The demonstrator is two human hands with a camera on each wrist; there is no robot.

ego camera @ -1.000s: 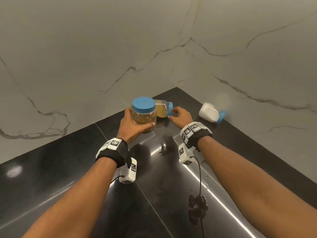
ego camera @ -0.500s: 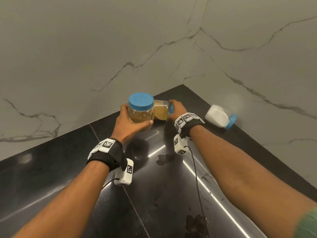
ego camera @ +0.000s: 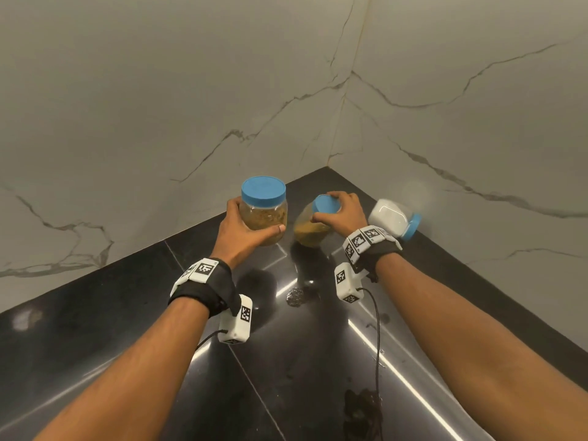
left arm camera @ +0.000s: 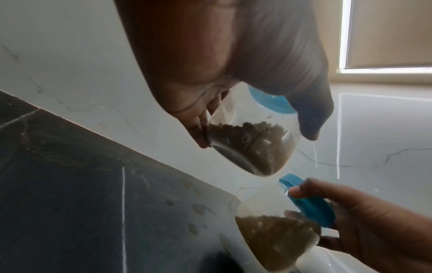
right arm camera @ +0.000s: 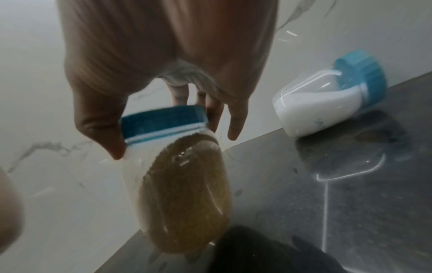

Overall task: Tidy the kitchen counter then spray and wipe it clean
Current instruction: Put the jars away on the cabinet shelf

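Three clear jars with blue lids are seen on or above the black counter [ego camera: 111, 316] in the marble-walled corner. The jar of coarse brown bits [ego camera: 264, 214] is held upright above the counter by the left hand [ego camera: 245, 230], whose fingers and thumb are curled round its body; in the left wrist view its lid is mostly hidden behind the thumb. The jar of fine yellow-brown grains [ego camera: 310, 227] is gripped at its lid by the right hand [ego camera: 343, 214], thumb on one side and fingers on the other, and is tilted; whether its base touches the counter cannot be told, since that part is blurred in the right wrist view. The jar of white powder [ego camera: 393, 219] lies on its side against the right wall, untouched and partly smeared by motion blur. No label or writing can be read on any jar. Only black-and-white square markers are made out on the wrist bands [ego camera: 203, 270]. Small wet spots [ego camera: 297, 296] are seen on the counter between the wrists.
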